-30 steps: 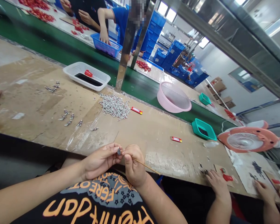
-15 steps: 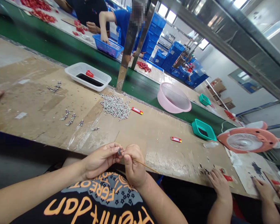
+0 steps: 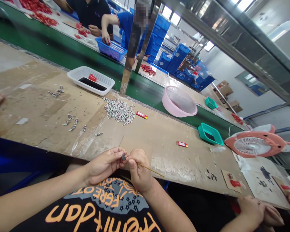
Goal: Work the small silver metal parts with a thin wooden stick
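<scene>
At ten o'clock from the hands, small clusters of metal parts [image 3: 72, 125] on the cardboard-covered bench [image 3: 159, 145], and at twelve, a loose heap of silvery pieces [image 3: 119, 111], both within easy reach. At centre, the left hand [image 3: 103, 161], fingertips together, clamped on a tiny grey metal part [image 3: 123, 157] just above the bench edge, steadying it; the right hand [image 3: 140, 167] close beside, fingers curled round a thin wooden stick [image 3: 151, 169] angled toward three o'clock. Farther toward three o'clock, a co-worker's hand [image 3: 250, 207] near the bench edge.

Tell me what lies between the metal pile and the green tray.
A small red packet and another lie on the bench, in the head view.
</scene>
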### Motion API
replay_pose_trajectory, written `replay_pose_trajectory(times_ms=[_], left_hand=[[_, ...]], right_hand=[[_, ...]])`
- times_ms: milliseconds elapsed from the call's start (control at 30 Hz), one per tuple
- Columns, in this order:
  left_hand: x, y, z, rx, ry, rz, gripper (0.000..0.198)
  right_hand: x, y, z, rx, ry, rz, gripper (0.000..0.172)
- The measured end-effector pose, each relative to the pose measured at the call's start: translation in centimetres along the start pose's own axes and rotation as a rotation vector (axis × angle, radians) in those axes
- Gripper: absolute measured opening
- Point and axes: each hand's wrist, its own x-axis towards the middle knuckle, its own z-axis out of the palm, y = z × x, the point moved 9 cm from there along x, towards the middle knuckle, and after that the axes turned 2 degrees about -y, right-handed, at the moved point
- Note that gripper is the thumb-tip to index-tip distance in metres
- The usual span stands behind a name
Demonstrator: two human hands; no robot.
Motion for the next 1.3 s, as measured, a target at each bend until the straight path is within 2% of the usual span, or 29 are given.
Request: replay_pose_trajectory(times_ms=[533, 633, 767, 900, 1100, 1300], left_hand=[[0.1, -0.1, -0.3, 0.005, -0.008, 0.003, 0.011], [0.2, -0.1, -0.8, 0.01, 0.024, 0.007, 0.009], [0.2, -0.7, -1.7, 0.0, 0.078, -0.021, 0.006], [0.4, -1.2, -1.9, -0.03, 0.096, -0.04, 0.006], [0.5, -1.5, -1.6, -0.036, 0.087, -0.052, 0.005], [0.4, -1.6, -1.8, -0.04, 0.098, -0.054, 0.005]], right_hand=[[0.0, -0.1, -0.1, 0.022, -0.002, 0.004, 0.017], [-0.8, 1.2, -0.7, 0.031, 0.015, 0.048, 0.017], [-2.7, 4.3, -2.2, -0.062, 0.07, 0.167, 0.018], [-4.1, 6.5, -2.2, -0.223, 0.022, 0.236, 0.02], [-4.3, 7.6, -1.0, -0.336, -0.07, 0.269, 0.022], [-4.2, 8.0, -0.8, -0.366, -0.081, 0.281, 0.024]])
